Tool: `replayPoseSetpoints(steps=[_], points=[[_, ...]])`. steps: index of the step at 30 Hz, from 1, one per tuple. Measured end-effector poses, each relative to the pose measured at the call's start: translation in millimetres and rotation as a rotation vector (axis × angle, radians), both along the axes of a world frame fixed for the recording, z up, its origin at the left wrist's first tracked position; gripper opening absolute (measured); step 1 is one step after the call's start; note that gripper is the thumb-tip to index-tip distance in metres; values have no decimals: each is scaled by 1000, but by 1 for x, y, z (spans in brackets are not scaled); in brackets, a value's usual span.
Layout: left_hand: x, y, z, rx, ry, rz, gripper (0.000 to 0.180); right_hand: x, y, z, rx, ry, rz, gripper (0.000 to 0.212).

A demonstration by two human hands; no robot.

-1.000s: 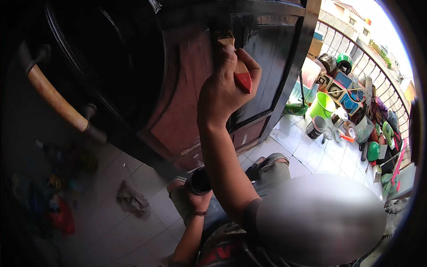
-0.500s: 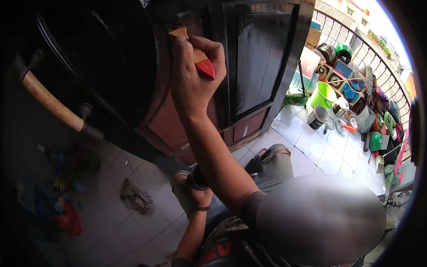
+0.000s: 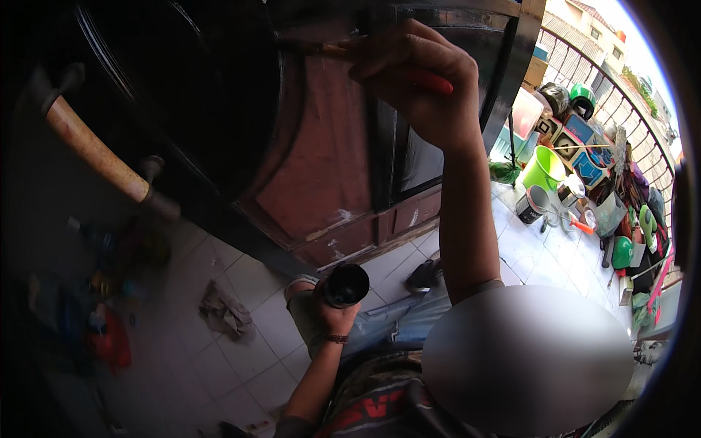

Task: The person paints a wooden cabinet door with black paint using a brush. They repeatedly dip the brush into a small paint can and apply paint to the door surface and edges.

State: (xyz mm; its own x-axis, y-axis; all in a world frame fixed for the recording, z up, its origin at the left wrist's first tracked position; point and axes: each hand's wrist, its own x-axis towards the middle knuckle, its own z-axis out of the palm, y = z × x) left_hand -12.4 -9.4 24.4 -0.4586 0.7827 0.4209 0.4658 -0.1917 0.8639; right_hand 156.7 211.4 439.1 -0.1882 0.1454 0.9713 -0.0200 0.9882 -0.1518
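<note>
A paintbrush with a wooden, red-tipped handle is pinched in my right hand. Its dark bristles lie at the top of a reddish-brown panel on a wooden door; the exact contact is too dark to make out. Around that panel the door is glossy black. Lower down, near my knee, my left hand is wrapped round a dark, open-topped cup. The inside of the cup looks black. A beaded bracelet circles my left wrist.
A long handle juts from the door at left. On the tiled floor lies a crumpled rag. To the right stand a lime-green bucket, a paint can, helmets and clutter along a railing.
My right hand has swung right and its wrist has turned, with the brush now lying nearly level. The cup in my left hand has come into clear view as my right forearm moved off it.
</note>
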Motion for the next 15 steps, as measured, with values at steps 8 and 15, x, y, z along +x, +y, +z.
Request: replayPoseSetpoints(steps=[8,15], points=[[-2,3,-6,-47,-21,-17,90,13,17,23,167,-94,-126,17],[3,2,1,-12,-45,-3,90,10,3,-15,327,-128,-37,15]])
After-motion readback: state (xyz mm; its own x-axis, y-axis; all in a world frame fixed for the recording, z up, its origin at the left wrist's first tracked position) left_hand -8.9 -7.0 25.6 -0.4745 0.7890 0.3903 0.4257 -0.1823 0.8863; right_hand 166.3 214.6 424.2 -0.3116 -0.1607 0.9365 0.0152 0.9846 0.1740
